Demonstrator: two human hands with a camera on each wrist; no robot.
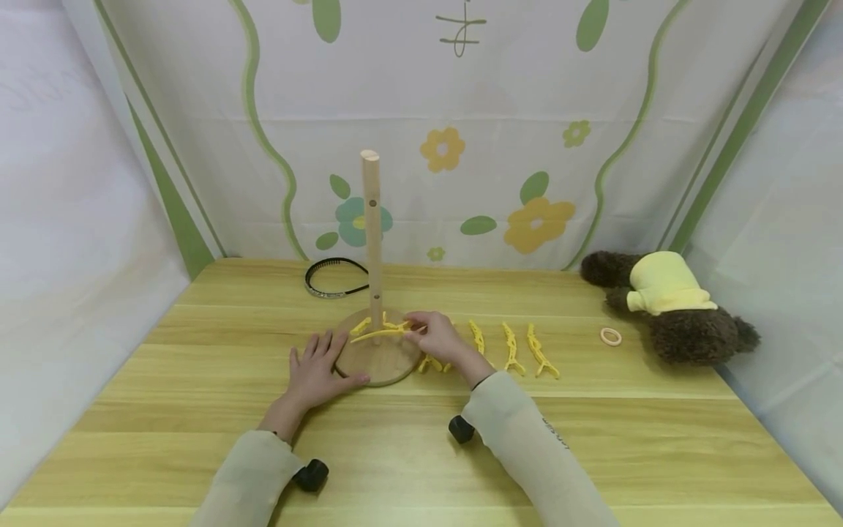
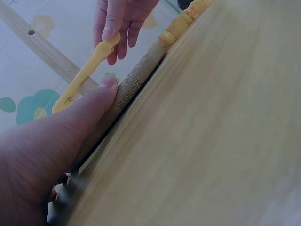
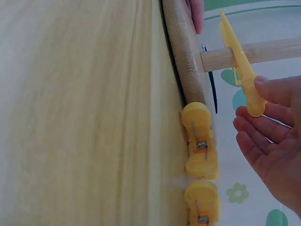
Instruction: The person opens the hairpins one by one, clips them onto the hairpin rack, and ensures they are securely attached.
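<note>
A wooden post (image 1: 373, 241) rises from a round wooden base (image 1: 378, 369) on the table. My left hand (image 1: 319, 377) rests on the base's left rim, fingers spread and thumb along the near edge. Low on the post, my right hand (image 1: 435, 337) pinches the handle end of a yellow hair clip (image 1: 378, 334). Seen from the right wrist, this clip (image 3: 244, 70) has its jaws spread, one in front of the post and the other partly hidden behind it. Several more yellow hair clips (image 1: 510, 348) lie in a row to the right of the base.
Behind the post lies a black toothed headband (image 1: 326, 294) with a glittery section. Off to the right are a pale ring (image 1: 610, 337) and a brown plush toy (image 1: 672, 282) in a yellow top. A flowered curtain (image 1: 494, 176) hangs along the table's back edge.
</note>
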